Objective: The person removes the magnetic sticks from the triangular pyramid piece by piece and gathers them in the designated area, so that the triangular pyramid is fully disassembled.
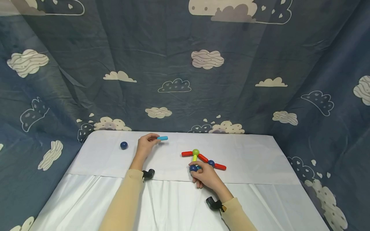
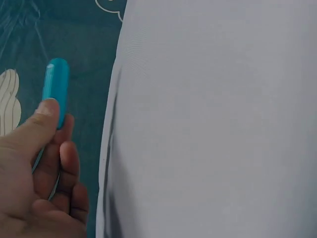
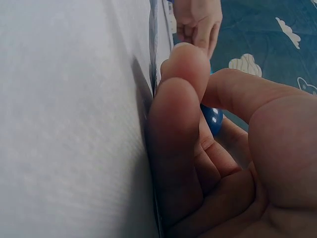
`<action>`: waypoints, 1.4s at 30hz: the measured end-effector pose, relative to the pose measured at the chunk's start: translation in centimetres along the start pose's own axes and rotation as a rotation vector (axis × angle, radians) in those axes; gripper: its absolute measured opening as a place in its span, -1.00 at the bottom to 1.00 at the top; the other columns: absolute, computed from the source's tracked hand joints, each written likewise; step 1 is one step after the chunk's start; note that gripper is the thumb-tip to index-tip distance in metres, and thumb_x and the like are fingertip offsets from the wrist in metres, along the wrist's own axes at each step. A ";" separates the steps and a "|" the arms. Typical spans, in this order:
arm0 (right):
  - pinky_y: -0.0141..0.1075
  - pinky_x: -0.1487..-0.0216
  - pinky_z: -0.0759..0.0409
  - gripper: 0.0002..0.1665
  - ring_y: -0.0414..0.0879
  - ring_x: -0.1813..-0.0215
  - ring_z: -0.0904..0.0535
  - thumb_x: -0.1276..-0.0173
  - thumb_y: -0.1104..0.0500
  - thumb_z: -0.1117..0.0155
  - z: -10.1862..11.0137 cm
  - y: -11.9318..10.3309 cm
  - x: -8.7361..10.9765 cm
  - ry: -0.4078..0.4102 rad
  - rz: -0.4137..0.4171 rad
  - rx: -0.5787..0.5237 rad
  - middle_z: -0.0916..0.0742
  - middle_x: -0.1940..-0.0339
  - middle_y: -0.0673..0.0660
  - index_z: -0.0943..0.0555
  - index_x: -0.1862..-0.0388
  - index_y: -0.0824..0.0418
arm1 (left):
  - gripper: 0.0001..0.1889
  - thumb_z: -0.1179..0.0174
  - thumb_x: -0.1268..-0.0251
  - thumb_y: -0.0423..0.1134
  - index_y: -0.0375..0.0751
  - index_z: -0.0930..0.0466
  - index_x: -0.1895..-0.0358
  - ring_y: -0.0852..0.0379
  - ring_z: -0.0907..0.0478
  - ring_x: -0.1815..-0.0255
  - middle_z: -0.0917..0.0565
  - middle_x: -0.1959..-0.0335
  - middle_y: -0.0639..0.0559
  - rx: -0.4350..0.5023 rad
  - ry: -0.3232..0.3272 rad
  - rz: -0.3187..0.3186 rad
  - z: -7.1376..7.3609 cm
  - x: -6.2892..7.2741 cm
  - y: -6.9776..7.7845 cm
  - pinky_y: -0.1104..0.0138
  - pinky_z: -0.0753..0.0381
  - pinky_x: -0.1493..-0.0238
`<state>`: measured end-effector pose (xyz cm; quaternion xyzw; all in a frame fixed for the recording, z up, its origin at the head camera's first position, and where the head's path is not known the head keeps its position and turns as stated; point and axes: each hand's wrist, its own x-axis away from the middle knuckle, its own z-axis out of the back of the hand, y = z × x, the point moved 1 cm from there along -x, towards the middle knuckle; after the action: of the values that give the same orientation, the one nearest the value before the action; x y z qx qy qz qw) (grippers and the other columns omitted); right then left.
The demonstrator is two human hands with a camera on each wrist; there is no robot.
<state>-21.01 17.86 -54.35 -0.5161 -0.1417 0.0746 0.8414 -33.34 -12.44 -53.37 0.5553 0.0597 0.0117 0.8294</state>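
Between thumb and fingers my left hand (image 1: pixel 144 147) pinches a light blue rod (image 1: pixel 163 138), which sticks out past the thumb in the left wrist view (image 2: pixel 58 82). My right hand (image 1: pixel 208 176) holds a dark blue ball (image 1: pixel 193 168), partly hidden by the fingers in the right wrist view. A bit of blue (image 1: pixel 198 167) shows beside that ball, mostly covered by the hand. From the ball a yellow-green rod (image 1: pixel 195 158) leads up to a green ball (image 1: pixel 196 152). Red rods (image 1: pixel 203 158) branch from the green ball, one reaching a second dark blue ball (image 1: pixel 211 163) with another red rod beyond.
A loose dark blue ball (image 1: pixel 124 145) lies left of my left hand on the white-covered table (image 1: pixel 245 152). Behind the table hangs a dark blue curtain (image 1: pixel 138 70) with cloud prints, which also runs along both sides.
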 end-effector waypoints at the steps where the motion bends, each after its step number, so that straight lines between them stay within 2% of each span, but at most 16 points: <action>1: -0.30 0.61 -0.61 -0.53 -0.15 0.72 -0.56 -0.51 0.21 -0.32 0.0 0.0 0.0 0.000 0.002 0.000 -0.75 0.59 0.04 -0.58 -0.37 0.15 | -0.76 -0.47 -0.36 -0.20 -0.12 -0.82 -0.04 -0.02 -0.71 0.04 -0.84 0.03 -0.13 -0.006 -0.001 0.000 0.0 0.0 -0.2 0.29 -0.66 0.00; 6: -0.30 0.61 -0.62 -0.53 -0.16 0.72 -0.56 -0.51 0.21 -0.32 0.0 0.0 0.0 -0.002 0.001 0.000 -0.75 0.59 0.04 -0.58 -0.37 0.15 | -0.77 -0.48 -0.33 -0.23 -0.13 -0.83 -0.01 -0.06 -0.75 -0.01 -0.85 0.05 -0.11 -0.071 0.001 -0.003 0.0 -0.3 -1.2 0.11 -0.69 -0.15; 10: -0.31 0.61 -0.61 -0.53 -0.16 0.72 -0.56 -0.52 0.21 -0.32 0.0 0.0 0.0 -0.002 -0.003 0.000 -0.75 0.59 0.04 -0.58 -0.37 0.15 | -0.78 -0.47 -0.33 -0.28 -0.17 -0.84 -0.01 -0.07 -0.75 0.02 -0.85 0.09 -0.12 -0.126 -0.002 -0.037 -0.3 -0.4 -1.8 0.06 -0.68 -0.16; 14: -0.31 0.61 -0.61 -0.54 -0.16 0.72 -0.56 -0.52 0.21 -0.32 0.0 0.0 0.0 0.004 -0.007 0.001 -0.75 0.58 0.04 -0.58 -0.37 0.15 | -0.78 -0.46 -0.31 -0.33 -0.20 -0.83 0.00 -0.08 -0.72 0.06 -0.83 0.12 -0.16 -0.154 0.000 -0.064 -0.5 -0.5 -1.8 0.05 -0.66 -0.12; 28: -0.32 0.59 -0.62 -0.53 -0.16 0.72 -0.56 -0.54 0.18 -0.33 -0.1 0.0 -0.1 0.010 -0.028 0.005 -0.74 0.58 0.04 -0.57 -0.38 0.15 | -0.72 -0.43 -0.28 -0.42 -0.25 -0.80 -0.05 -0.09 -0.68 -0.01 -0.80 0.07 -0.19 -0.174 0.009 -0.051 -0.7 -0.3 -1.5 0.04 -0.63 -0.18; 33: -0.32 0.58 -0.62 -0.53 -0.17 0.72 -0.57 -0.53 0.18 -0.33 -0.1 0.0 -0.1 0.011 -0.030 0.009 -0.75 0.58 0.03 -0.57 -0.38 0.14 | -0.68 -0.44 -0.28 -0.40 -0.25 -0.78 -0.10 -0.10 -0.67 -0.04 -0.79 0.02 -0.19 -0.156 0.003 -0.039 -0.6 -0.2 -1.5 0.05 -0.62 -0.20; 37: -0.32 0.58 -0.63 -0.52 -0.16 0.72 -0.57 -0.53 0.18 -0.33 -0.2 0.0 -0.1 0.011 -0.031 0.010 -0.75 0.58 0.04 -0.57 -0.38 0.13 | -0.64 -0.45 -0.31 -0.35 -0.22 -0.75 -0.16 -0.09 -0.69 -0.07 -0.79 -0.03 -0.19 -0.090 0.016 -0.001 -0.3 0.2 -1.4 0.07 -0.65 -0.21; 42: -0.31 0.60 -0.62 -0.53 -0.16 0.72 -0.56 -0.52 0.20 -0.32 0.0 0.0 -0.1 0.005 -0.023 0.004 -0.75 0.58 0.04 -0.58 -0.37 0.14 | -0.64 -0.44 -0.34 -0.28 -0.22 -0.75 -0.17 -0.04 -0.73 -0.01 -0.81 -0.04 -0.22 0.020 0.068 0.034 0.4 1.3 -0.6 0.42 -0.63 -0.01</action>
<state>-21.08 17.80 -54.38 -0.5130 -0.1454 0.0640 0.8436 -32.08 -12.92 -53.87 0.5639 0.0787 0.0442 0.8209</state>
